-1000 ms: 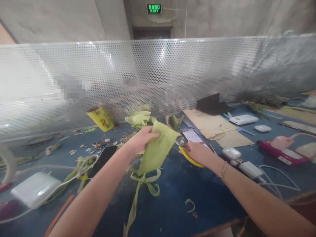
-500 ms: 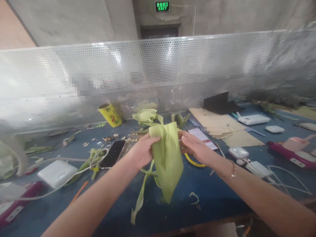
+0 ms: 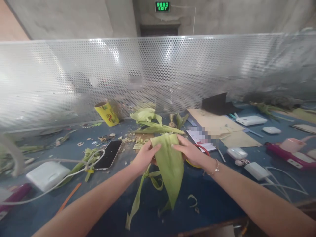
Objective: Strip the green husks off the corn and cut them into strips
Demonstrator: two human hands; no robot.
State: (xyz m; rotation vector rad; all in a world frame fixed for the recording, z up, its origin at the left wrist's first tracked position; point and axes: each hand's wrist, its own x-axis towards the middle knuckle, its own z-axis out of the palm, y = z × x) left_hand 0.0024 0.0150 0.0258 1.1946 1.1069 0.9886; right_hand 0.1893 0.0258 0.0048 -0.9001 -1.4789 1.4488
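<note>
A broad, pale green corn husk (image 3: pixel 169 174) hangs point-down between my two hands, above the blue table. My left hand (image 3: pixel 147 154) pinches its upper left edge, thumb on the front and fingers behind. On the upper right edge, my right hand (image 3: pixel 189 149) grips in the same way, with its thumb pressed on the front face. Below my left hand dangles a knotted strip of husk (image 3: pixel 138 200). Just beyond the hands lies a pile of pale husks (image 3: pixel 145 116). A yellow ring (image 3: pixel 194 164) is partly hidden behind my right hand.
A perforated metal screen (image 3: pixel 98 72) runs along the back. Left are a yellow tube (image 3: pixel 108 114), a black phone (image 3: pixel 109 154) and a white adapter (image 3: pixel 48 176) with its cable. Right are a lit phone (image 3: pixel 202 140), brown paper (image 3: pixel 240 139), chargers (image 3: pixel 256 170) and a purple power strip (image 3: pixel 291 154).
My right hand, beside the husk's edge earlier, now has its thumb on the front of it. Both hands and the husk have come slightly lower, and the view has shifted a little.
</note>
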